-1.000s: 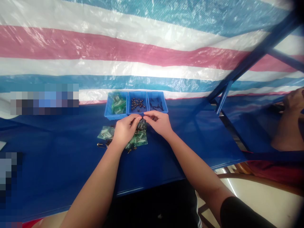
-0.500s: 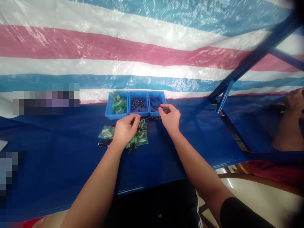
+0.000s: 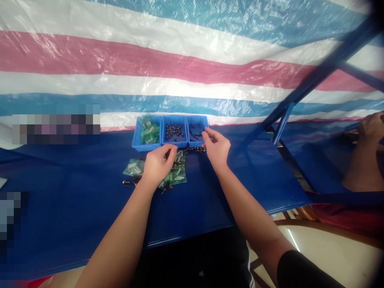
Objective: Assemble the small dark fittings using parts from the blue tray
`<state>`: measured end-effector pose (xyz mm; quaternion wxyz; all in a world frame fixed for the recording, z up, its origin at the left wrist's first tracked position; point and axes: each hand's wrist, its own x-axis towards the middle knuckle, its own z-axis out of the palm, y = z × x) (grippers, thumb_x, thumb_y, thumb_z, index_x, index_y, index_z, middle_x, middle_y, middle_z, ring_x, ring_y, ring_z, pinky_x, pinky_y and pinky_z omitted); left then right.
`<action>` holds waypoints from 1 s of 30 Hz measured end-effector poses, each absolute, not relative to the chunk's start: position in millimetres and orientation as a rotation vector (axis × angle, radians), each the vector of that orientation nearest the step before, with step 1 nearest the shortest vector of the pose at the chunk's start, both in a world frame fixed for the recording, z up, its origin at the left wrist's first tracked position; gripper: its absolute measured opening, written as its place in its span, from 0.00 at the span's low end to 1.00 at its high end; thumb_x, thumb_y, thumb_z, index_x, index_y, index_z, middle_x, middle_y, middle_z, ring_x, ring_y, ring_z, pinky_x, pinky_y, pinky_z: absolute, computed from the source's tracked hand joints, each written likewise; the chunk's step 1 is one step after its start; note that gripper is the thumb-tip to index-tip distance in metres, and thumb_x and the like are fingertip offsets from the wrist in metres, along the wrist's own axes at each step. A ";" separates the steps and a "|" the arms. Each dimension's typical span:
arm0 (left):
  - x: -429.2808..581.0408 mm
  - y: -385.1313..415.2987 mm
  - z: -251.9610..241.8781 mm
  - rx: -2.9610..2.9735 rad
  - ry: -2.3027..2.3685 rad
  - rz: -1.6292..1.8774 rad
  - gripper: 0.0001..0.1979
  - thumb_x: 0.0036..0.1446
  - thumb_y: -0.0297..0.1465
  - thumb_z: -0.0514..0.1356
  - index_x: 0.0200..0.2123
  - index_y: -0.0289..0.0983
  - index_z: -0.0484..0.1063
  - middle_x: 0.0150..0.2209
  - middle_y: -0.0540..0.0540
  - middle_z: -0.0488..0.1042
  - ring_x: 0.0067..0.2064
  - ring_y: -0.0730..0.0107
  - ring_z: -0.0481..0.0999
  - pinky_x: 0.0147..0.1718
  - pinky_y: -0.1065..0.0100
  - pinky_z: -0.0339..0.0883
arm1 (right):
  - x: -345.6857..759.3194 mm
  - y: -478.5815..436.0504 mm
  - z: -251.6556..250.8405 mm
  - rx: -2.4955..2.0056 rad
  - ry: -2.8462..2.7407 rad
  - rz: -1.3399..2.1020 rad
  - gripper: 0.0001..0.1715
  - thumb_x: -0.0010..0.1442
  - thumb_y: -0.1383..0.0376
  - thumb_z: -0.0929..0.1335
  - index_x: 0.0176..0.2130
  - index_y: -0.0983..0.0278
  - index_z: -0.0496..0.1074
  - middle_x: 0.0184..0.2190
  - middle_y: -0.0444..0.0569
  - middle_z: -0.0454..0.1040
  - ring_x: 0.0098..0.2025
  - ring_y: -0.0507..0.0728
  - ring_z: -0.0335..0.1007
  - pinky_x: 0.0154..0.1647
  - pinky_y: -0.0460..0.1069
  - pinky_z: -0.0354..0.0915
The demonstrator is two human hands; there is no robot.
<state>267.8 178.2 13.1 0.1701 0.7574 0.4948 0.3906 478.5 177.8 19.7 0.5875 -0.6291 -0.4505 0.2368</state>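
My left hand (image 3: 159,164) is closed in a pinch above a pile of small clear bags (image 3: 179,173) that hold pale plugs and screws. Whatever its fingertips hold is hidden. Over the front right corner of the right blue bin (image 3: 197,144), my right hand (image 3: 218,149) has thumb and forefinger curled close together. Anything between them is too small to make out. A few dark screws (image 3: 195,135) lie in that bin. Several bolts with round heads (image 3: 174,131) fill part of the middle bin, and green-tinted bags (image 3: 150,133) lie in the left one.
Loose bolts (image 3: 200,149) lie in front of the bins, and another bolt (image 3: 126,182) is left of the bags. A blue metal frame (image 3: 312,82) slants up at right, with another person's arm (image 3: 364,156) beyond it. Striped plastic sheeting (image 3: 150,56) hangs behind the blue table (image 3: 90,208).
My right hand has shifted slightly right, towards the right bin's outer edge, and its fingertips have lifted a little. My left hand stays nearly where it was, still pinched.
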 end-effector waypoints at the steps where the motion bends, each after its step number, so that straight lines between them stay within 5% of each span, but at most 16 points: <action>1: 267.8 178.2 13.2 2.155 1.406 1.112 0.16 0.66 0.40 0.55 0.40 0.38 0.80 0.27 0.48 0.78 0.26 0.70 0.73 0.28 0.69 0.62 | 477.8 177.8 19.9 -1.444 -1.050 0.589 0.27 0.60 0.50 0.69 0.51 0.64 0.77 0.40 0.53 0.81 0.28 0.56 0.76 0.33 0.53 0.73; 4: 267.9 178.2 13.7 2.162 1.406 1.115 0.16 0.66 0.40 0.55 0.40 0.38 0.79 0.27 0.48 0.77 0.26 0.70 0.73 0.29 0.69 0.62 | 474.4 176.2 21.6 -1.357 -1.071 0.658 0.28 0.62 0.49 0.68 0.54 0.63 0.75 0.43 0.53 0.80 0.30 0.55 0.77 0.29 0.50 0.71; 11: 268.5 177.8 15.2 2.167 1.398 1.111 0.16 0.67 0.40 0.55 0.40 0.38 0.79 0.29 0.47 0.78 0.28 0.69 0.74 0.30 0.70 0.62 | 472.3 170.9 22.4 -1.469 -1.399 0.529 0.09 0.59 0.59 0.68 0.35 0.60 0.77 0.22 0.42 0.73 0.25 0.53 0.70 0.33 0.49 0.67; 23: 269.6 175.4 19.8 2.167 1.399 1.081 0.18 0.68 0.40 0.53 0.41 0.36 0.79 0.30 0.47 0.79 0.28 0.71 0.74 0.31 0.71 0.63 | 469.3 171.1 20.3 -1.990 -2.051 0.400 0.18 0.64 0.59 0.64 0.49 0.51 0.79 0.42 0.46 0.82 0.42 0.60 0.77 0.44 0.52 0.69; 30: 270.3 175.8 17.3 2.167 1.403 1.086 0.18 0.68 0.41 0.54 0.41 0.37 0.79 0.29 0.48 0.78 0.28 0.71 0.73 0.30 0.70 0.62 | 472.7 170.0 24.3 -2.032 -2.028 0.407 0.19 0.63 0.58 0.66 0.53 0.50 0.75 0.44 0.45 0.81 0.44 0.61 0.77 0.46 0.54 0.70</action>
